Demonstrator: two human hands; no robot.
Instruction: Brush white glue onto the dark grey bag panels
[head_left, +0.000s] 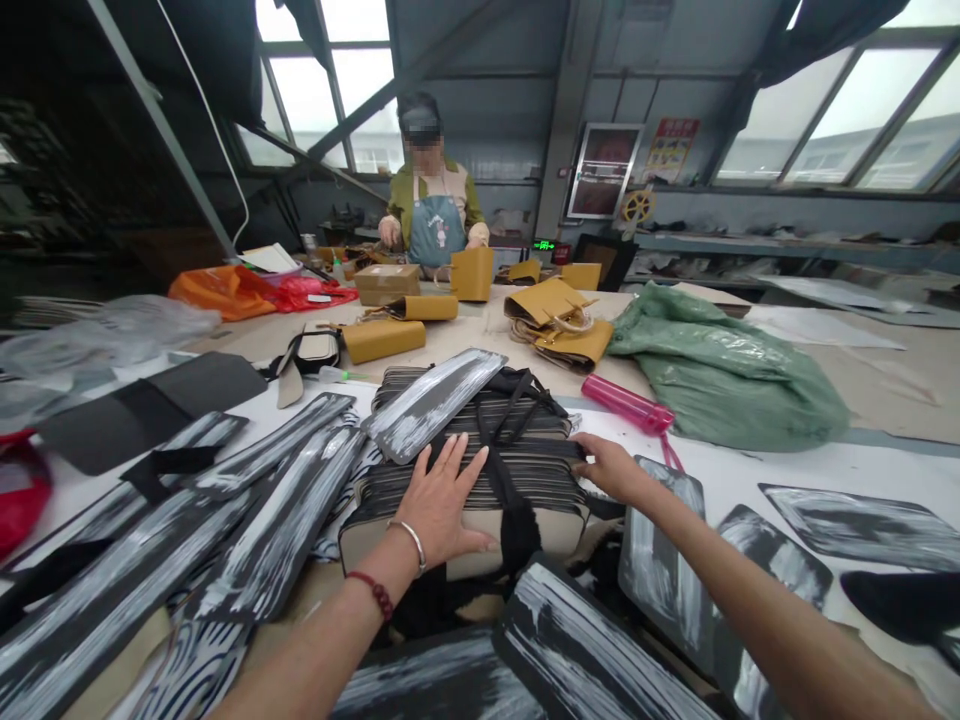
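Observation:
A thick stack of dark-edged panels (450,502), bound with black straps (516,510), lies in the middle of the table. My left hand (446,500) rests on the stack's left part with its fingers spread. At the stack's right edge is my right hand (609,467), its fingers bent against the panels' side; whether they grip anything is hidden. A dark panel smeared with white (439,400) lies on top of the stack, beyond my left fingertips. More smeared panels (292,520) lie at the left, and others (664,550) under and beside my right forearm.
Beyond the stack are mustard-coloured bags (555,310), a pink bottle (628,402) and a green plastic sack (727,370). Orange and red bags (225,290) lie at the back left. Across the table (480,325) stands a person in an apron (436,228).

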